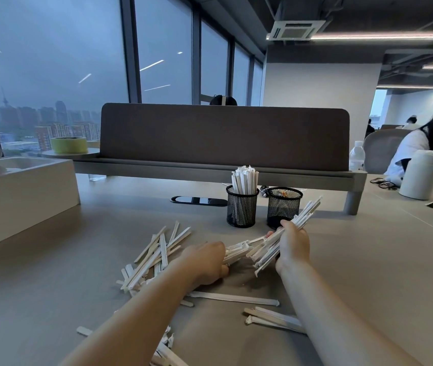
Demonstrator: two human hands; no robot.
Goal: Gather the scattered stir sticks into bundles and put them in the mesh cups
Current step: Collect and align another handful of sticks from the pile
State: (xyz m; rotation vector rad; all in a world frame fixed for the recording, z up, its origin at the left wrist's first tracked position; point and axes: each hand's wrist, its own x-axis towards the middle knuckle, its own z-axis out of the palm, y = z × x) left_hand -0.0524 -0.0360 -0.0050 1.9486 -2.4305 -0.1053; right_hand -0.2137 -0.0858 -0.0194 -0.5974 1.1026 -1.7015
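Paper-wrapped stir sticks [157, 254] lie scattered on the grey table in front of me. My right hand [293, 247] is closed around a thick bundle of sticks [302, 220], held tilted up to the right, just in front of the right mesh cup [284, 207]. That cup looks nearly empty. The left mesh cup [242, 207] stands full of upright sticks [244, 179]. My left hand [205, 262] rests on the table, fingers closed over a few sticks [236, 253] at the centre of the pile.
A white box [22, 196] sits at the left. A brown desk divider [223, 136] runs behind the cups, with a black cable slot [198, 200] in front of it. A white flask [420, 174] and a seated person [421, 143] are at the right. More sticks [273, 318] lie near my forearms.
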